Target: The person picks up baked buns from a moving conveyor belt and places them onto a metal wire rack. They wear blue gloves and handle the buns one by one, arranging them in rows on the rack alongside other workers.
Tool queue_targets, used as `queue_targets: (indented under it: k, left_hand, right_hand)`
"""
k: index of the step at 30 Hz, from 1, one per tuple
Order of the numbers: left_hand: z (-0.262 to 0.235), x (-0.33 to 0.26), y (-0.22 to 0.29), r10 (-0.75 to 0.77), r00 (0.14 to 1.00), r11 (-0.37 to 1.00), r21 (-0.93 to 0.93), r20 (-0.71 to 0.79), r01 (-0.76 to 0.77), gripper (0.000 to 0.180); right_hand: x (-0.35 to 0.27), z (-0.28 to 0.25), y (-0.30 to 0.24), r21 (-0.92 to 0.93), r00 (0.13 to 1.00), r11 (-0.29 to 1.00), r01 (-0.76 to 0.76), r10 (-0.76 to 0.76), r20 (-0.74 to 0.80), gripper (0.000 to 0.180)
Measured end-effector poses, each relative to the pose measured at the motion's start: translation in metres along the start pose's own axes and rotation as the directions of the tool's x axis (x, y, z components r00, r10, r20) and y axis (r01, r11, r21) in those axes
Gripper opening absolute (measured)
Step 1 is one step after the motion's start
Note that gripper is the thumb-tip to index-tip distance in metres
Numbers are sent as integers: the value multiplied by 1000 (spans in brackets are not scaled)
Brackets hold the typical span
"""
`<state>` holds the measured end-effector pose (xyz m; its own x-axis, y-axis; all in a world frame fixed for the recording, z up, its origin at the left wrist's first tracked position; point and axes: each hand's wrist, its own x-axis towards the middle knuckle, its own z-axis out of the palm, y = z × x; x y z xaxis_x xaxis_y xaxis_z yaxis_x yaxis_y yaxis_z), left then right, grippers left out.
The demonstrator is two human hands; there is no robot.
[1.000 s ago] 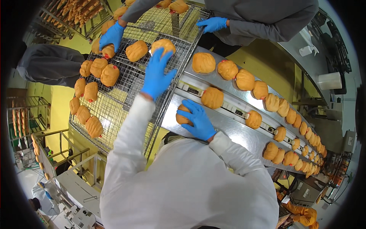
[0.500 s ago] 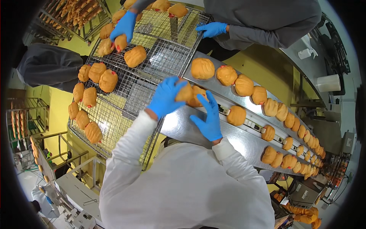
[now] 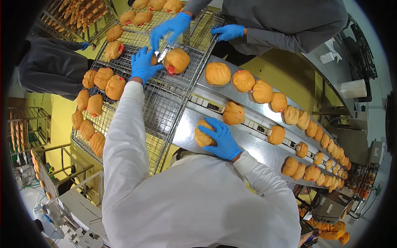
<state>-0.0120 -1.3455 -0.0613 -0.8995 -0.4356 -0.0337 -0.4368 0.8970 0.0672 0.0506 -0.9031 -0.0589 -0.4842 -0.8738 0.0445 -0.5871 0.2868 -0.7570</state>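
My left hand [image 3: 145, 66], in a blue glove, reaches out over the wire rack [image 3: 159, 111]. Its fingers close round a bun [image 3: 154, 60], mostly hidden beneath them. Right beside it on the rack lies a larger golden bun [image 3: 177, 60] with red filling showing. In front of me, my right hand [image 3: 223, 139], also gloved, grips another bun [image 3: 203, 133] at the near metal ledge of the conveyor. Just beyond that hand, a bun [image 3: 233, 113] sits on the conveyor belt [image 3: 250, 123].
A co-worker's gloved hand [image 3: 170, 29] is over the rack close to my left hand; their other hand [image 3: 228, 32] is at the rack's edge. Several buns [image 3: 115, 87] line the rack's left side. Rows of buns [image 3: 262, 91] run along the far ledge. Another person [image 3: 53, 68] stands left.
My left hand has carried a bun from the conveyor away to the far part of the rack. My right hand has closed on a bun. The co-worker's hand has left its bun and moved right.
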Motion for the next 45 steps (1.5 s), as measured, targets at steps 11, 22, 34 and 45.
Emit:
queue_targets:
  k: [11, 22, 34, 45]
  left_hand:
    - [-6, -83, 0, -26, 979, 838, -538, -204, -90, 70]
    - [5, -152, 112, 410, 892, 567, -714, -188, -411, 80]
    - [-4, -32, 103, 112, 994, 897, -431, 7, -98, 94]
    - [-7, -204, 134, 567, 817, 658, -539, -104, -526, 82]
  right_hand:
    - [49, -21, 74, 2, 989, 1000, 11, -11, -147, 44]
    - [-6, -5, -6, -9, 987, 991, -135, 134, -92, 64]
    - [-20, -18, 15, 43, 997, 996, -79, 79, -3, 75]
    - [-5, -28, -7, 64, 976, 993, -103, 113, -188, 71]
